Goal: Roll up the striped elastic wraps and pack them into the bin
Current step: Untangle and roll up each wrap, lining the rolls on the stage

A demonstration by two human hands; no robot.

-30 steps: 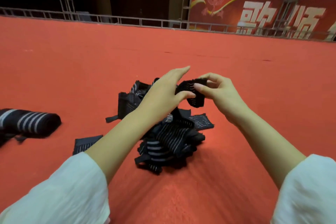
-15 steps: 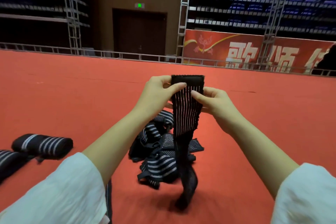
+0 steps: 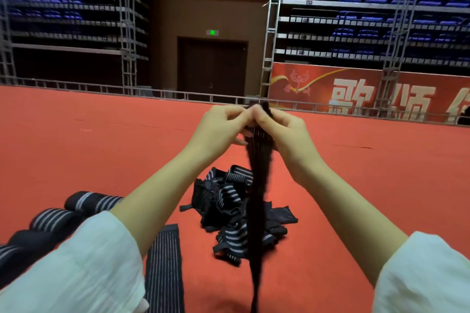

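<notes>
A black striped elastic wrap (image 3: 258, 185) hangs straight down from my two hands, its lower end trailing to the bottom of the view. My left hand (image 3: 221, 129) and my right hand (image 3: 282, 132) pinch its top end together at chest height, thumbs touching. Below them a tangled pile of striped wraps (image 3: 229, 211) lies on the red carpet. Two rolled wraps (image 3: 89, 201) lie at the left, partly behind my left sleeve. A flat wrap (image 3: 165, 269) stretches along the floor near my left arm. No bin is in view.
Red carpet (image 3: 368, 198) spreads all around the pile. A low metal rail (image 3: 101, 89) edges the carpet at the back, with truss towers, a red banner (image 3: 356, 91) and dark seating rows beyond.
My hands lifted one wrap out of the pile and raised it, so it now hangs long. The hands closed together on its top end. The camera tilted upward.
</notes>
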